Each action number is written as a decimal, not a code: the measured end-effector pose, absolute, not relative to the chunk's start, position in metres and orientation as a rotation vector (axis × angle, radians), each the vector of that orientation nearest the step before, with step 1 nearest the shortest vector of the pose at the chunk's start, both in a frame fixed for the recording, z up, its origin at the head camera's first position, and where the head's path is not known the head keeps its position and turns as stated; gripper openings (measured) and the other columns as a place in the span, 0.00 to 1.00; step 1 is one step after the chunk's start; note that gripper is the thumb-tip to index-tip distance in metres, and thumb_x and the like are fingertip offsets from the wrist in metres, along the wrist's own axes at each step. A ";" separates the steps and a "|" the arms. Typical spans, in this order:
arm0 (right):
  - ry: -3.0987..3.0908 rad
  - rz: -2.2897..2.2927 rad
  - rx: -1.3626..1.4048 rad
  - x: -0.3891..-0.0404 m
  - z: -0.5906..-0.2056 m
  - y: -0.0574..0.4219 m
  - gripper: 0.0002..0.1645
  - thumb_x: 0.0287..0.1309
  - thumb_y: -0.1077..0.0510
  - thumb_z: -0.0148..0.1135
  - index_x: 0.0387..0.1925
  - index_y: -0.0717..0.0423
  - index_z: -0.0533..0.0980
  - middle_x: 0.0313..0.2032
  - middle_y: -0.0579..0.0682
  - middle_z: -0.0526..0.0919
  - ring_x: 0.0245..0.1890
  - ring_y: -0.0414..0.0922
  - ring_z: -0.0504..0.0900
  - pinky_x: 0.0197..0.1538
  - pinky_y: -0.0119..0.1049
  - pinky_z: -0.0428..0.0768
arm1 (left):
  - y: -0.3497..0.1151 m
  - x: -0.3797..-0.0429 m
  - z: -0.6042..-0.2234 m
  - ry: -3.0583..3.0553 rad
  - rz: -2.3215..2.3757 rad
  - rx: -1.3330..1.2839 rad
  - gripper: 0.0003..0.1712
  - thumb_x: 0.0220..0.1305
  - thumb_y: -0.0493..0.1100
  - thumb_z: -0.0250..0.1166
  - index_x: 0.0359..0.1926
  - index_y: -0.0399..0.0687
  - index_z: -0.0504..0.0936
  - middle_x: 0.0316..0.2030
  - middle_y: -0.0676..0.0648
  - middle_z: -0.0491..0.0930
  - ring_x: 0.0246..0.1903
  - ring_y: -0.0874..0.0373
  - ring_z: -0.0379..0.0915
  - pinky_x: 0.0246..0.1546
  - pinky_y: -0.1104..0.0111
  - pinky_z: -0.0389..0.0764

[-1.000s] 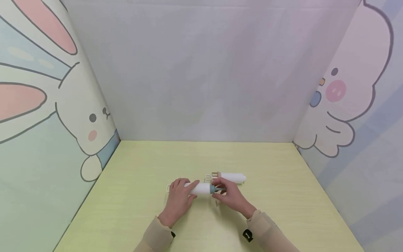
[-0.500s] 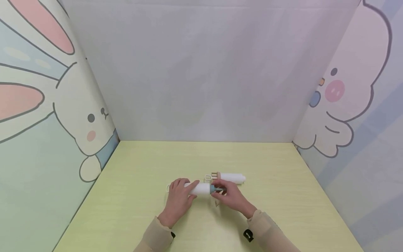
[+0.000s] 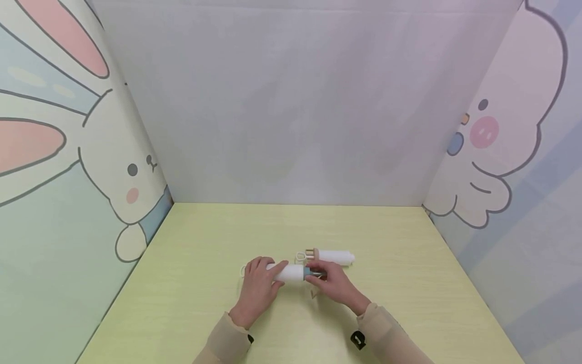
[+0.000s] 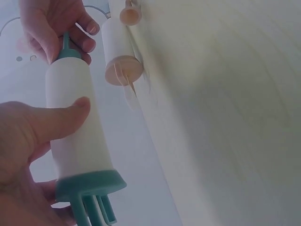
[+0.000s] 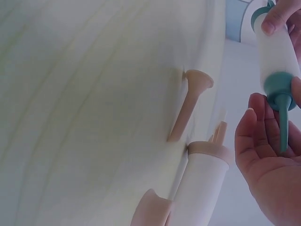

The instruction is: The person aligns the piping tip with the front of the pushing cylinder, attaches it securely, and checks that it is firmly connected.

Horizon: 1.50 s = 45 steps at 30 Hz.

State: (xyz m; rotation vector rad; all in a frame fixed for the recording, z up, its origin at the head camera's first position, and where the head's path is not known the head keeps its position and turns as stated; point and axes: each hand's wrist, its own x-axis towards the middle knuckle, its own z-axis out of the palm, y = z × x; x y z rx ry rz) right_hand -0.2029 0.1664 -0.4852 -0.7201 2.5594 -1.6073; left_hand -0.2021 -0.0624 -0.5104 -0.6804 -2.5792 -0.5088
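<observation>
A white piping syringe (image 3: 291, 273) with teal ends lies level above the table, my left hand (image 3: 258, 289) gripping its barrel. In the left wrist view, the left thumb presses along the white barrel, above a teal cap (image 4: 89, 183) with a looped handle. My right hand (image 3: 335, 284) pinches the teal nozzle (image 5: 281, 94) at its collar with thumb and fingers; the thin tip points into the palm. A second white syringe (image 3: 335, 257) with a beige cap rests just behind the right hand. A loose beige nozzle (image 5: 190, 103) lies beside it on the table.
Another beige piece (image 5: 150, 209) sits close to the second syringe in the right wrist view. The pale yellow table (image 3: 204, 232) meets a plain grey back wall (image 3: 291, 111). Side walls with cartoon animals enclose it on the left and right.
The right thumb and fingers have drawn in slightly around the teal collar. The left hand, the held syringe and the second syringe stay where they were.
</observation>
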 end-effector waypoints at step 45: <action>2.647 -1.429 -0.865 -0.226 -0.521 0.163 0.17 0.60 0.56 0.65 0.47 0.62 0.79 0.45 0.52 0.82 0.40 0.41 0.81 0.41 0.35 0.79 | -0.072 -0.204 -0.515 -2.556 -0.450 -0.662 0.29 0.43 0.45 0.78 0.50 0.57 0.82 0.42 0.44 0.75 0.45 0.45 0.67 0.48 0.48 0.65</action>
